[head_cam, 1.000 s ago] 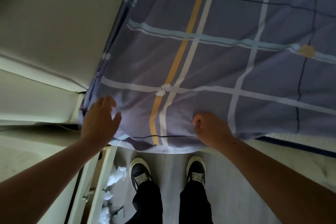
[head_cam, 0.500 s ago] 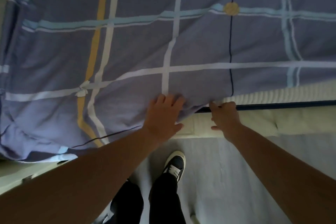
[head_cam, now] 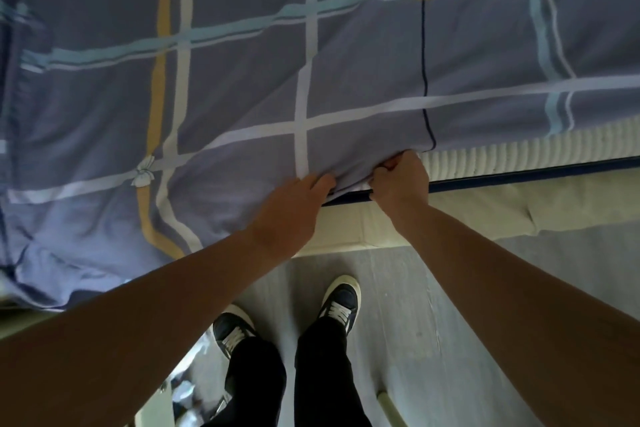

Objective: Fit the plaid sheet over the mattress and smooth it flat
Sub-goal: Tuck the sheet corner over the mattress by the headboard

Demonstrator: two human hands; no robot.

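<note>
The plaid sheet point(head_cam: 242, 80), blue-grey with white, light-blue and yellow stripes, covers most of the mattress. To the right its hem stops short, and the white ribbed mattress side point(head_cam: 502, 158) with dark blue piping shows. My right hand point(head_cam: 400, 180) is closed on the sheet's hem at the near edge of the mattress. My left hand point(head_cam: 291, 215) lies flat on the draped sheet just left of it, fingers together, touching the same bunched fabric. The left part of the sheet hangs loose and wrinkled over the near corner.
A cream padded bed base point(head_cam: 485, 215) runs under the mattress. I stand on grey wood-look floor point(head_cam: 433, 322) in dark trousers and dark sneakers point(head_cam: 341, 302). White clutter and part of a pale drawer unit point(head_cam: 183, 388) sit low at the left.
The view has shifted right along the bed edge. My right hand went from resting beside the hem to gripping it. My left hand slid right, close to the right hand.
</note>
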